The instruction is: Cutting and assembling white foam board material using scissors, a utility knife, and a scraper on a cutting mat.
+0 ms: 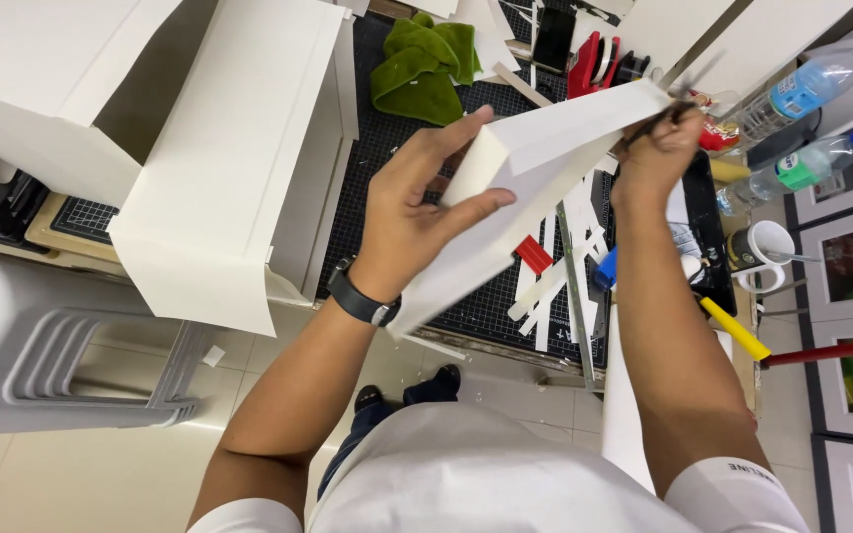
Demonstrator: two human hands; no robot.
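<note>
At the far left of the frame stands one grey plastic stool [61, 365], and above it two large folded white board pieces [229, 158] lean over the edge of the black cutting mat [367, 197]. Left of centre, the left hand [417, 212] is closed on the white board strip [535, 188], fingers spread along its near face and thumb pressed under it; a dark watch [362, 301] sits on that wrist. The strip is held in the air above the mat at the middle of the frame. Its long axis runs from lower left up to upper right, so its far end lies up and to the right of the left hand's grip. There the right hand [659, 148] is closed around what looks like a pair of scissors [668, 109] at the strip's upper edge; this hand is the nearer one to that end. Loose white offcuts [555, 276] lie on the mat below. At the right edge of the frame are two clear bottles [802, 89] and one white mug [767, 252].
</note>
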